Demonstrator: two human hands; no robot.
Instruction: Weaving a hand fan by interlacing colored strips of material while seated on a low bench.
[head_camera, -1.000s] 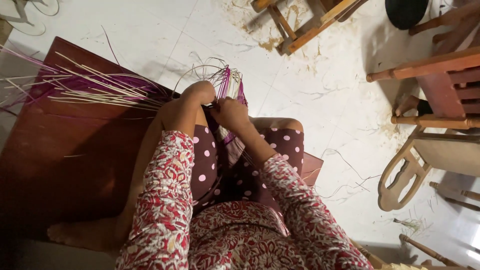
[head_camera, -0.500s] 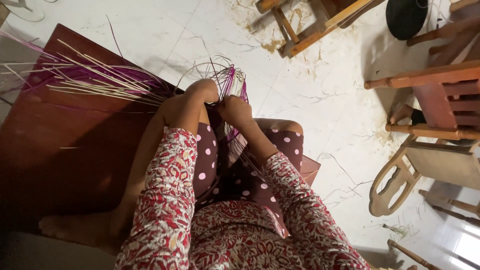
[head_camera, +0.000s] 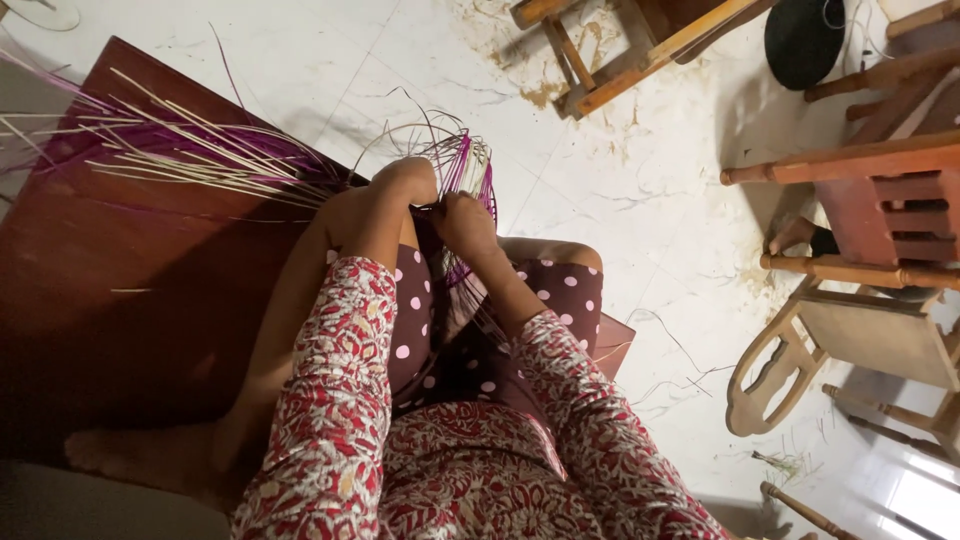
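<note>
Woven purple strip work (head_camera: 462, 170): held upright at the knees, between left hand (head_camera: 400, 185) and right hand (head_camera: 465, 220), both pinched closed on it. Loose strips (head_camera: 180, 155) fan leftward over brown board (head_camera: 120, 300).

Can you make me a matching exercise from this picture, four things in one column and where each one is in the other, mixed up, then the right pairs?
Things:
1. bundle of purple and pale strips
2. woven piece
3. black round object
4. wooden chair frame

Places:
A. on the white floor at the right, lying tipped over
B. at the top right corner, beside the wooden furniture
C. fanned out over the brown board at the left
D. at the knees, between the left hand and the right hand

Pairs: 1-C, 2-D, 3-B, 4-A
</note>
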